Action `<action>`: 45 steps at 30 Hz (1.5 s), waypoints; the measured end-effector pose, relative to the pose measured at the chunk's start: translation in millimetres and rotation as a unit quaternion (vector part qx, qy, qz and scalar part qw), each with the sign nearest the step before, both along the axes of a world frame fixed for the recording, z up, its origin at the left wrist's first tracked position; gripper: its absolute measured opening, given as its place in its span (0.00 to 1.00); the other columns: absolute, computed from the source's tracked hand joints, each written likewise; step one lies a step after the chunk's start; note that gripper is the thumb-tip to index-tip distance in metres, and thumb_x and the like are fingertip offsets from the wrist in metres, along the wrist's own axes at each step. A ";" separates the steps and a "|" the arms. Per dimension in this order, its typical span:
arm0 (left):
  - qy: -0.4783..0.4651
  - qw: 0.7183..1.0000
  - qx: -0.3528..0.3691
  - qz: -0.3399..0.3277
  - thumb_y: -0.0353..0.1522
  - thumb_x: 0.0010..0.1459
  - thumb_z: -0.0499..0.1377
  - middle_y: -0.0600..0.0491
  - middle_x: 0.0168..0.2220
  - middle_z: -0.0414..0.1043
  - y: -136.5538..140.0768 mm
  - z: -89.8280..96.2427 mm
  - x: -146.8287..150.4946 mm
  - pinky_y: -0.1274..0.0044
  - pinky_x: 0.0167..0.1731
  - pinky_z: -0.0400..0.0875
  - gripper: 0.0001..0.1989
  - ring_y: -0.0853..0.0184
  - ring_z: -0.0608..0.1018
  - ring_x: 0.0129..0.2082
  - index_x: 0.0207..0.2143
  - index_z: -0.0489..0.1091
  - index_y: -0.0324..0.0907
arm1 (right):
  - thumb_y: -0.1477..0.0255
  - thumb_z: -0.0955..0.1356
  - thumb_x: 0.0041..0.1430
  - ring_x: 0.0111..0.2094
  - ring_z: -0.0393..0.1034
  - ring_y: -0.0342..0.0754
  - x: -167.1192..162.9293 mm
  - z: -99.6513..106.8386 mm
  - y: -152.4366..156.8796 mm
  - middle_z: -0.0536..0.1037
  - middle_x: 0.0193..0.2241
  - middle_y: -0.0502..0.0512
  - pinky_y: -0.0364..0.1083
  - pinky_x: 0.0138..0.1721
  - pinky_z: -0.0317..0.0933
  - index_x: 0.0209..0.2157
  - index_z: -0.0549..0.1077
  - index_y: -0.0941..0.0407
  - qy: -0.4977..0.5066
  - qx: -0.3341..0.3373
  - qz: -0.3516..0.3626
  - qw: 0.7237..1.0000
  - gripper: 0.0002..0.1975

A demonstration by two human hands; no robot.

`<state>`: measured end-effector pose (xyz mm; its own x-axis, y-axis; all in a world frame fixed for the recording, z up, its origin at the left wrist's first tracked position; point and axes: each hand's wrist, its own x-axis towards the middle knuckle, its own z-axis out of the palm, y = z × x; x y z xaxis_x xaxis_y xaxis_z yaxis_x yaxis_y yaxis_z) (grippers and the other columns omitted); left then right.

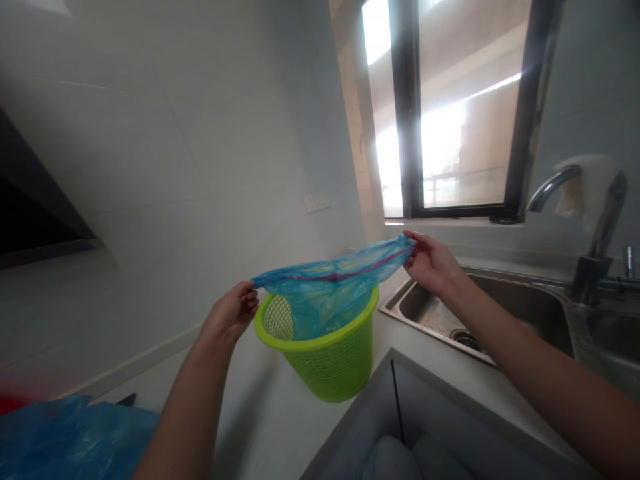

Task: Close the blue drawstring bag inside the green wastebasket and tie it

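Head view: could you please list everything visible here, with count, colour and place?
bag: one, blue with a purple band at its mouth, stretched between both hands, hanging into the basket
basket: one, lime green, on the counter
counter: one, pale, running along the wall to the sink
sink: one, steel, right of the basket
tap: one, chrome, behind the sink
window: one, dark frame, above the sink
socket: one, white, on the wall
blue plastic: one heap, bottom left
left hand: pinching the bag's left edge
right hand: pinching the bag's right edge
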<state>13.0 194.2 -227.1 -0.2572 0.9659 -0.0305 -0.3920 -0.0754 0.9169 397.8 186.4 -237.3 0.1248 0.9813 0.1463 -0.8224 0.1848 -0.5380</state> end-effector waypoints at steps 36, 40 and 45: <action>0.423 0.847 0.071 0.312 0.31 0.45 0.66 0.56 0.19 0.65 21.5 -38.7 -30.8 0.79 0.21 0.54 0.09 0.68 0.65 0.21 0.21 0.67 0.42 | 0.78 0.70 0.48 0.21 0.65 0.40 -15.7 -7.7 -5.7 0.70 0.19 0.47 0.40 0.23 0.65 0.23 0.64 0.55 0.019 0.002 0.075 0.997 0.10; 0.332 0.889 0.095 0.300 0.21 0.40 0.65 0.57 0.23 0.65 21.8 -37.1 -29.1 0.82 0.21 0.54 0.12 0.70 0.65 0.23 0.26 0.68 0.41 | 0.79 0.70 0.50 0.21 0.62 0.39 -24.1 -3.4 -16.5 0.66 0.18 0.45 0.40 0.27 0.66 0.22 0.65 0.55 0.001 0.048 0.099 0.994 0.10; 0.030 0.993 0.013 0.115 0.17 0.49 0.56 0.58 0.19 0.61 17.1 -8.1 -31.3 0.85 0.16 0.59 0.10 0.74 0.63 0.16 0.24 0.64 0.40 | 0.82 0.69 0.52 0.22 0.64 0.39 -22.8 -1.3 -17.9 0.63 0.15 0.43 0.39 0.35 0.69 0.34 0.74 0.58 -0.009 0.084 0.107 0.991 0.07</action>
